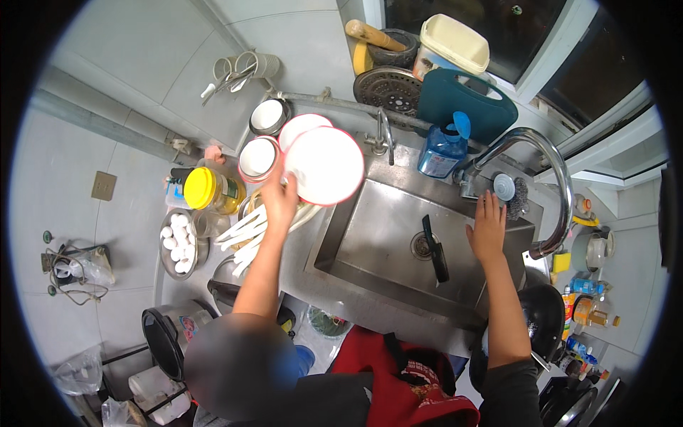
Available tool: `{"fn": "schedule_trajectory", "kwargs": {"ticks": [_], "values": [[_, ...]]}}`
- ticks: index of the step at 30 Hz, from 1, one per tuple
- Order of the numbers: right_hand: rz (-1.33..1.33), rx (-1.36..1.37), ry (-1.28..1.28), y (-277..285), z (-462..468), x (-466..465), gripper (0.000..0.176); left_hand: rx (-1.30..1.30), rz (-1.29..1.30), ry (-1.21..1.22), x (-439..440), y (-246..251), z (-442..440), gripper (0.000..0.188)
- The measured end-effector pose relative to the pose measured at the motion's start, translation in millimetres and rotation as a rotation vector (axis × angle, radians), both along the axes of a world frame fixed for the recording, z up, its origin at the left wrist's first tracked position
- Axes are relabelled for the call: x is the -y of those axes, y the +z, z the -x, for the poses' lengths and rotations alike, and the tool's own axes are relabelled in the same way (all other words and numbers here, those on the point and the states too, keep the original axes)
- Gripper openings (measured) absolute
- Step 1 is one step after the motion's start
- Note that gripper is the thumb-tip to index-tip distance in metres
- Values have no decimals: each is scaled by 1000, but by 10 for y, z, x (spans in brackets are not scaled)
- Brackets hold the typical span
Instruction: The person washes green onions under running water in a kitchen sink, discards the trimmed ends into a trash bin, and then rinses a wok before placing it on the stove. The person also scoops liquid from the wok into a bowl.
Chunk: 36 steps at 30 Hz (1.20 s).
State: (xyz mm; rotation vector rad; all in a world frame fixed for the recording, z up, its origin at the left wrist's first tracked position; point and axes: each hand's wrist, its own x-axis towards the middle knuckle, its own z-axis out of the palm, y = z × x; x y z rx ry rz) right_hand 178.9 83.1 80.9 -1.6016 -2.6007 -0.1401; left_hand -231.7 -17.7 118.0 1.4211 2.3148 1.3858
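Observation:
My left hand (280,198) grips the near left edge of a white plate with a red rim (324,165), held tilted over the counter beside the sink. Behind it are another white plate (302,128) and stacked white bowls (257,157). Peeled long white-green stalks (251,235) lie under my left wrist. My right hand (487,227) is at the tap's base by the sink's right back corner, fingers spread near a small pale round lid (503,187); whether it touches the tap is unclear. A black-handled knife or peeler (436,250) lies in the steel sink (379,235) by the drain.
A steel bowl of eggs (180,245) and a yellow-lidded jar (205,189) stand at the left. Behind the sink are a blue bottle (442,152), a green cutting board (464,104) and a curved tap (560,181). A black wok (541,320) is at the right.

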Motion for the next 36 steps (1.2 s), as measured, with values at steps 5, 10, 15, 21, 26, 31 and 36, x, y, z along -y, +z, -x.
{"fn": "schedule_trajectory", "kwargs": {"ticks": [5,10,15,21,26,31,36], "values": [[300,-32,-174,6,126,-105,64,423,112,-76,331,-268,-648,39],[23,-554,-100,-241,63,208,56,618,222,-242,200,-337,-1435,38],[1000,-967,-513,45,-273,394,49,668,226,-492,-75,-627,-2229,38],[578,-692,-656,227,-1066,363,22,544,132,-720,-514,-1048,-3177,33],[620,-507,-680,554,-1257,416,21,966,812,-905,-545,-1143,-3294,32],[822,-688,-544,252,-1060,523,22,716,904,-982,-532,-888,-2718,34],[840,-1222,-794,175,-922,480,25,76,720,-876,-948,-542,-2749,41]]}}
